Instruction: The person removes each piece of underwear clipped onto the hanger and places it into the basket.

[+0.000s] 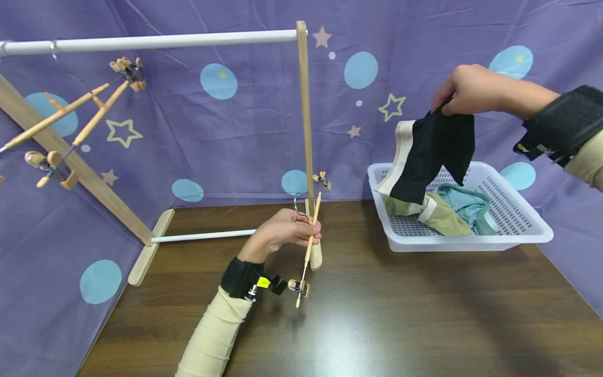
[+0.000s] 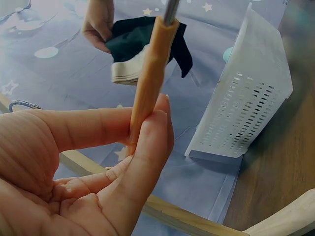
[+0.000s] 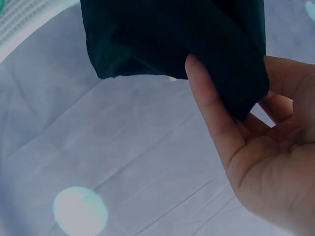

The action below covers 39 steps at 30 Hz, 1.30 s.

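My left hand (image 1: 287, 230) pinches the wooden bar of a small clip hanger (image 1: 313, 225) between thumb and fingers. The hanger stands nearly upright in the head view, a wooden clip at each end and its metal hook beside the hand. My right hand (image 1: 480, 91) pinches a corner of small black shorts (image 1: 433, 146) with a white waistband. They hang above a white plastic basket (image 1: 523, 230). In the right wrist view, thumb and fingers grip the dark cloth (image 3: 197, 39). Inside the basket lie an olive garment (image 1: 447, 217) and a light blue garment (image 1: 466, 201).
A rack with a white rail (image 1: 188, 41) and wooden posts (image 1: 305, 115) stands at the left. More clip hangers (image 1: 101, 112) hang from its rail. A lower white bar (image 1: 202, 236) runs close above the brown table (image 1: 377, 314). Behind is a purple patterned cloth (image 1: 254, 131).
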Tool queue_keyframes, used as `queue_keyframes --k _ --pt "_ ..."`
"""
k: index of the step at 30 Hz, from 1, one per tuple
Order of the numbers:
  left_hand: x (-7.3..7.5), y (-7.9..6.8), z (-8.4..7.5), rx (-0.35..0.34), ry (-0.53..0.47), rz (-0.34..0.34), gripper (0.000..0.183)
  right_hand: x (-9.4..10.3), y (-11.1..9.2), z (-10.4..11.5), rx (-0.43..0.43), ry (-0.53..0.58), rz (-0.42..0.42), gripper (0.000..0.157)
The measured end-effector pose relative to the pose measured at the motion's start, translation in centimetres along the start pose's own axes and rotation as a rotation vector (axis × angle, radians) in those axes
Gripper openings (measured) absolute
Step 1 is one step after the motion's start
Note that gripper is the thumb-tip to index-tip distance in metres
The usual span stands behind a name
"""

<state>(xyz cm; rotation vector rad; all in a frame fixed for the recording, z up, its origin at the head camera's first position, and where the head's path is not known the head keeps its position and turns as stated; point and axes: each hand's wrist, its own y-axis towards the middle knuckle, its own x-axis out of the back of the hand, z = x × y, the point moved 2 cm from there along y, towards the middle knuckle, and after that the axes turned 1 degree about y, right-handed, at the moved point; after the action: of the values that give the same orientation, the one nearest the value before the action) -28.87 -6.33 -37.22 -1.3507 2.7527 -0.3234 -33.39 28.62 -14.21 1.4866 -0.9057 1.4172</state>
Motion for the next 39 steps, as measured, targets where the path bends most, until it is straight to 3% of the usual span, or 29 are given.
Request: queue_keyframes --k 10,15,22,32,39 --pt "-0.2 0.1 0.0 0.005 0.000 0.008 0.030 -3.0 -0.2 -2.8 -0.060 0.007 0.033 0.022" --pt "-0.1 0.3 0.1 0.002 -0.002 0.015 0.027 -5.2 -0.3 -3.2 -0.019 -0.014 0.056 0.026" --pt "0.0 0.4 0.2 0.013 -0.005 0.009 0.028 -8.5 -0.5 -2.8 0.043 -0.011 0.070 0.031" --pt "0.0 0.3 0.3 0.008 -0.014 0.013 0.014 -12.0 -0.9 -1.9 0.099 0.046 0.110 0.033" --pt "0.0 0.4 0.3 0.015 -0.002 0.013 0.029 -14.2 -1.1 -1.8 0.105 0.103 0.137 0.032"
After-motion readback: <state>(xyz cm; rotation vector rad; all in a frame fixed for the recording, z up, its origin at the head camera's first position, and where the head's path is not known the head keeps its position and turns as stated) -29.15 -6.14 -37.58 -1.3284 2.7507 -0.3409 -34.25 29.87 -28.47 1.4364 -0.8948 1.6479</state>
